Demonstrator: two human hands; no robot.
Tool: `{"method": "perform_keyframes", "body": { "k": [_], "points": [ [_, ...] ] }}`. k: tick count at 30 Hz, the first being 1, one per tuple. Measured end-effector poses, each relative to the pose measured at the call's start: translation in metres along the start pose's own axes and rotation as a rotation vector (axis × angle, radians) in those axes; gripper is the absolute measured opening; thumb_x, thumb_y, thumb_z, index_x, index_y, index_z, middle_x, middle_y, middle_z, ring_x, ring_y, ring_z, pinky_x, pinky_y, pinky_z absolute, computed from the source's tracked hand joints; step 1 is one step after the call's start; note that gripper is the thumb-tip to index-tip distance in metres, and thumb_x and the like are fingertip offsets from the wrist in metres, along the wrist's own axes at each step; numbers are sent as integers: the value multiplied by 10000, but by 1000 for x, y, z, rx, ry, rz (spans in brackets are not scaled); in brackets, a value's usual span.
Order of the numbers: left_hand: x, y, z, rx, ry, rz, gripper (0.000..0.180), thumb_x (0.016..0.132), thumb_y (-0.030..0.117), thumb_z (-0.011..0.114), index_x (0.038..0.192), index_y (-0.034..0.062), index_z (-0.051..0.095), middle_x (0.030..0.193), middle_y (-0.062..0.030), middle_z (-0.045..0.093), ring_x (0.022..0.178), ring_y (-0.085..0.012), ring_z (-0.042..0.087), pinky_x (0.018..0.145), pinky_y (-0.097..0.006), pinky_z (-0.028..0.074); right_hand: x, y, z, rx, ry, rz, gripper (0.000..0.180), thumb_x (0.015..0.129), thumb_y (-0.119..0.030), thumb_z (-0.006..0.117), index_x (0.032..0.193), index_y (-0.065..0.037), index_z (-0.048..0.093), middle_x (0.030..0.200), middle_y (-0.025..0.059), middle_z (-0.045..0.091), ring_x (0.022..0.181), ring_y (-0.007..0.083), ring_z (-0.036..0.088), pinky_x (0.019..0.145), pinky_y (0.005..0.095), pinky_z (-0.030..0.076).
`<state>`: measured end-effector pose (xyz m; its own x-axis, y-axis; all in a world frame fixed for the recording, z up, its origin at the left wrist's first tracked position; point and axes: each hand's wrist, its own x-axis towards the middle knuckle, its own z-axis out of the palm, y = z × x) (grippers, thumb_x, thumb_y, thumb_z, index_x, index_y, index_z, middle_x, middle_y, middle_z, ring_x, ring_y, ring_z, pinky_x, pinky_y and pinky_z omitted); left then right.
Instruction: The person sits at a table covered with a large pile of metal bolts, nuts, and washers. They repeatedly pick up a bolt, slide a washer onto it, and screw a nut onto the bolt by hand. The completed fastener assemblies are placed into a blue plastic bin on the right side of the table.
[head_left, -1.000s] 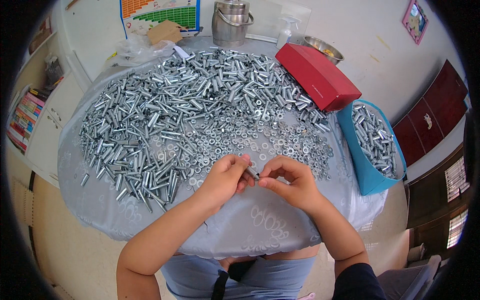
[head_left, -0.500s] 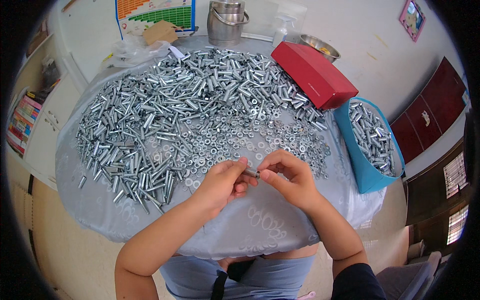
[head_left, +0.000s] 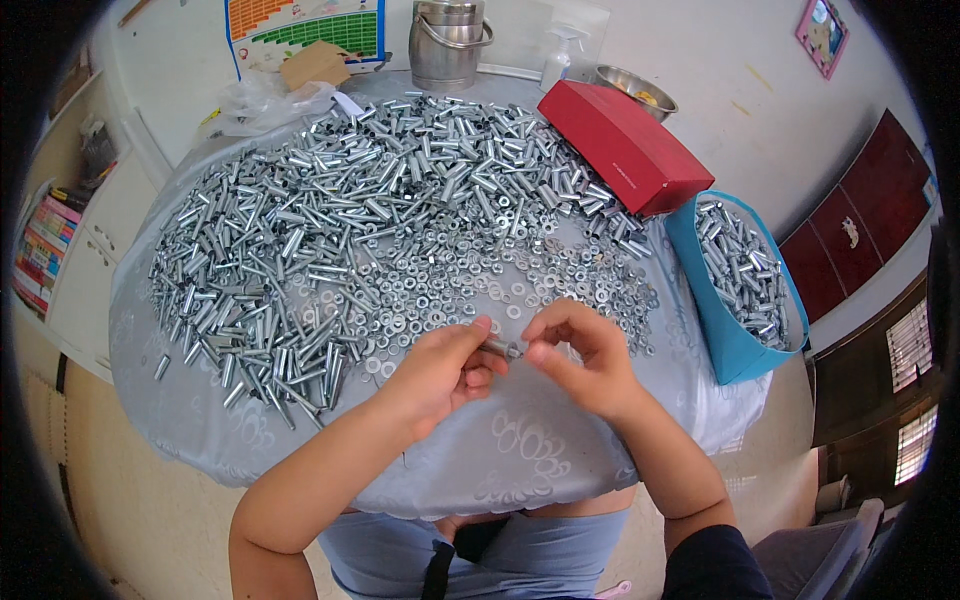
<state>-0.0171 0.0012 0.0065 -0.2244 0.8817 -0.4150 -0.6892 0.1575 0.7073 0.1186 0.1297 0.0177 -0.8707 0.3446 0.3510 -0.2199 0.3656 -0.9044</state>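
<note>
My left hand (head_left: 440,372) is closed around a silvery expansion bolt (head_left: 497,347), a metal sleeve whose end points right between thumb and fingers. My right hand (head_left: 590,362) pinches with thumb and forefinger at that end, where a narrower tip shows; any small part between these fingertips is too small to make out. Just beyond both hands lie many loose washers and nuts (head_left: 430,285) on the table. Farther back and to the left spreads a large heap of metal sleeves and bolts (head_left: 330,190).
A grey patterned cloth covers the table (head_left: 440,470). At the right edge stands a blue fabric bin (head_left: 740,368) filled with metal sleeves. Along the back are a red box (head_left: 630,145), a steel pot (head_left: 446,50), a spray bottle (head_left: 556,65), a metal bowl (head_left: 610,78) and a plastic bag (head_left: 275,105).
My right fingertips have shifted slightly away from the sleeve's end, and a narrow tip now shows there. My left hand keeps its hold, almost unmoved.
</note>
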Motion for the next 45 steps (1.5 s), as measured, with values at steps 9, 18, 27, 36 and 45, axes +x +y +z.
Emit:
{"method": "perform_keyframes", "body": {
  "k": [9,18,27,36,45],
  "points": [
    [4,0,-2,142,-65,5,351,928,379,466,814,52,518,621,-7,508,507,-63,359,485,-216,328,-1,3,4,-267,62,-171,186,755,-76,705,904,-37,601,765,31,582,661,100,525,578,234,421],
    [1,2,6,45,-239,-42,491,909,534,394,703,93,455,534,56,305,464,-51,248,442,-209,224,-3,-6,1,282,48,185,116,771,-14,679,835,-12,582,792,54,601,679,71,537,588,202,413],
    [-1,-6,13,170,-145,152,584,909,582,312,522,149,256,501,33,240,449,-86,221,434,-230,204,0,-6,-10,-37,169,-119,71,774,-69,688,795,-29,634,725,8,602,606,51,507,534,200,395],
    [5,-1,-7,-127,-289,169,620,921,573,214,476,146,148,448,22,196,419,-117,192,425,-262,182,6,2,-51,-746,197,39,113,760,-120,658,812,-20,648,720,87,599,576,188,551,544,298,439],
    [2,1,-2,-20,-257,135,609,926,560,239,480,155,151,450,28,187,419,-106,198,428,-254,192,0,9,-45,-768,61,53,151,756,-94,658,903,-68,678,862,102,570,806,245,541,723,317,449]
  ]
}}
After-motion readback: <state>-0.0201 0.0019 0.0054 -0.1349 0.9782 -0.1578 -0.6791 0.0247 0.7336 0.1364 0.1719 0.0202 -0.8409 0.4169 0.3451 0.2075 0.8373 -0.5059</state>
